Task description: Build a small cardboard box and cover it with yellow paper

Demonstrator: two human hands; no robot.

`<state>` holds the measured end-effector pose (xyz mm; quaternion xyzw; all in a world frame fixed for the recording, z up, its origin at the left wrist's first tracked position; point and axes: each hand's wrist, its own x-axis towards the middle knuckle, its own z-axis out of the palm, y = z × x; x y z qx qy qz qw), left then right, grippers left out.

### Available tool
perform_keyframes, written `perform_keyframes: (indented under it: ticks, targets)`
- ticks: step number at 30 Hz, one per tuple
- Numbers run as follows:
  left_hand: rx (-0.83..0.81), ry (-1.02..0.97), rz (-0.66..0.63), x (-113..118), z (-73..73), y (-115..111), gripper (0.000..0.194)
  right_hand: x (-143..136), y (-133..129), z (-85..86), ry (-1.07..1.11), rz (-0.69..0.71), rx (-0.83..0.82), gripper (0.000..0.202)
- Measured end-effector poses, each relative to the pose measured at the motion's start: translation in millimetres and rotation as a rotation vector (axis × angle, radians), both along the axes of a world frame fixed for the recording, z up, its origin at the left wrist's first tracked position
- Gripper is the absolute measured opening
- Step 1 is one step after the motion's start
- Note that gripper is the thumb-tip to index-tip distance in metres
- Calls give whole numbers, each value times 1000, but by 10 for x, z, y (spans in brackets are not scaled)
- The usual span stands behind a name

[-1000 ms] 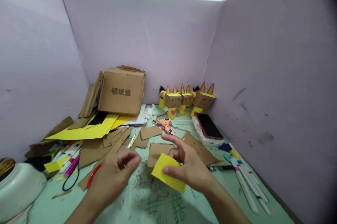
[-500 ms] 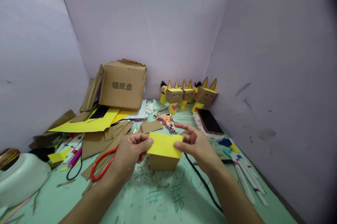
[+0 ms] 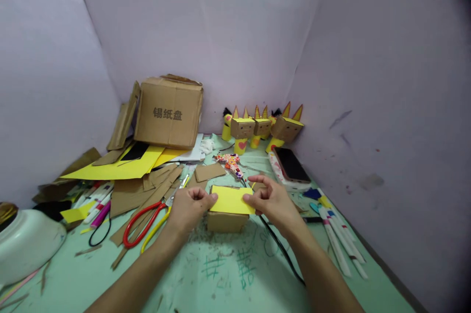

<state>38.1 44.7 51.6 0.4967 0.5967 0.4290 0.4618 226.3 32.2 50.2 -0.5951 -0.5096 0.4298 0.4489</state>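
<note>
A small yellow paper rectangle [image 3: 232, 200] lies over the top of a small cardboard box [image 3: 227, 223], covering most of it. My left hand [image 3: 191, 207] pinches the paper's left edge between thumb and fingers. On the opposite side, my right hand [image 3: 272, 200] pinches the right edge, its index finger raised. The box stands on the green tabletop [image 3: 198, 278], its front face showing below the paper. Just left of my left hand lie scissors with red handles [image 3: 142, 227]; a yellow handle shows beside them.
Cardboard strips [image 3: 147, 190] and a large carton [image 3: 168, 114] crowd the left. A patterned glue gun [image 3: 232, 162] lies behind the box, its black cord [image 3: 281, 244] running to the right. Cardboard figures [image 3: 243, 129], a phone [image 3: 292, 165] and markers [image 3: 334, 242] sit further right.
The yellow paper has come down onto the box top, both hands moving with it. The camera view has tilted down slightly, and the scissors show more fully.
</note>
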Motion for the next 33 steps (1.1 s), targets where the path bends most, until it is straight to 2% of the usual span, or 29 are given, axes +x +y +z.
perform_keyframes:
  ticks: [11,19,25,33]
  targets:
    - [-15,-21,-14,-30,-33,-53,32,-29,-15,-130,-72,14,31,48]
    - [-114,-183,-96,-40,-58,-81,36,-43,-12,-156,-9,24,13,49]
    - [-108,-210,-87,-44,-21,-98,38,-39,-16,-155,33,30,-19,51]
    - [-62,-180,-101,-57,-108,-54,38,-48,-103,-107,270,42,-73,51]
